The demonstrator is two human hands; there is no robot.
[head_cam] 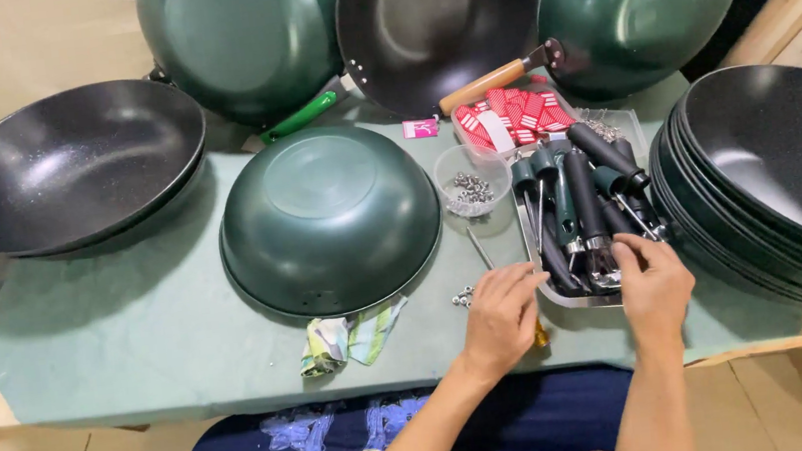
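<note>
Picking pan handles [585, 204] from the steel tray [570, 299] on the bench [132, 337]: right hand [651, 286] curled around 1 handle's end, left hand [502, 317] loosely open, resting at the tray's edge. Next move likely needs lifting 1 handle free of the pile.

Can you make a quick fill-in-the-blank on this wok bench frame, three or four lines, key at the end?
1. Both hands, left hand and right hand, reach into the metal tray of dark ____.
2. The green wok at the table's centre lies ____ side up.
3. The clear plastic cup holds small metal ____.
4. The stack of black woks stands at the person's ____.

Missing words: handles; bottom; screws; right
</note>
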